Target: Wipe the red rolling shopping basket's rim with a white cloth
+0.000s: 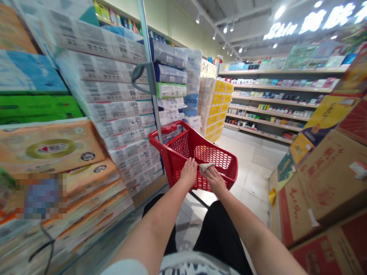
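Observation:
In front of me stands a red plastic shopping cart (229,159) with a perforated basket and a tall metal pole rising from its handle end. On the basket's near side rim rests my left hand (188,175), its fingers over the edge and the thumb hidden. My right hand (216,181) is a little farther right on the same rim. Under its fingers is a crumpled beige cloth (206,166), pressed against the rim. A grey loop handle (139,78) is fixed partway up the pole.
Stacked white tissue packs (123,110) and orange packs (54,145) rise on my left. Cardboard cartons (329,179) are piled on the right. Yellow-and-white packs (219,109) stand beyond the cart, and shelves (275,89) of small goods line the back. Pale floor tiles (243,152) lie between.

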Demonstrator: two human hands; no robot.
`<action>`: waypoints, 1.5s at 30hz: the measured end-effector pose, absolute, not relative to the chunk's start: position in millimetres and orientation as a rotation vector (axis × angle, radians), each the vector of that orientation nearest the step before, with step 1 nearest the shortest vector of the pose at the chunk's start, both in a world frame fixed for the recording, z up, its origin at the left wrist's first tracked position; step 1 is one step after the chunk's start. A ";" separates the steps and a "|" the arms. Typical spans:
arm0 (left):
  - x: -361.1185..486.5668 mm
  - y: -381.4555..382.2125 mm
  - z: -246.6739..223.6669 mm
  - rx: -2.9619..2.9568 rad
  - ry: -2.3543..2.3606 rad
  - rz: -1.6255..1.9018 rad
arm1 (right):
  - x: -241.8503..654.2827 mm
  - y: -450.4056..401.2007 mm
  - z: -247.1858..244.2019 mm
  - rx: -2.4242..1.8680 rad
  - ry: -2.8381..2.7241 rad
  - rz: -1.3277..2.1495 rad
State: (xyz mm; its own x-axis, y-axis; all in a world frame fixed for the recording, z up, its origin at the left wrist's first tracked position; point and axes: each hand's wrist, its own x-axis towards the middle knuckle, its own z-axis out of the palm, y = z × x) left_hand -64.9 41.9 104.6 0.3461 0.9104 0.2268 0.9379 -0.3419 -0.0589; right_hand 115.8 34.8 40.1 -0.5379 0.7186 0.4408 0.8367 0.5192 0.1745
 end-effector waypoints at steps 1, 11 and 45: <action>-63.6 42.1 105.3 -2.417 -1.692 -0.240 | 117.5 33.7 40.3 -1.284 -2.477 -0.535; -63.0 46.7 104.9 -2.449 -1.648 -0.225 | 117.3 30.6 26.5 -1.334 -2.625 -0.499; -61.0 48.5 96.9 -2.483 -1.622 -0.270 | 107.5 29.8 17.1 -1.447 -2.510 -0.662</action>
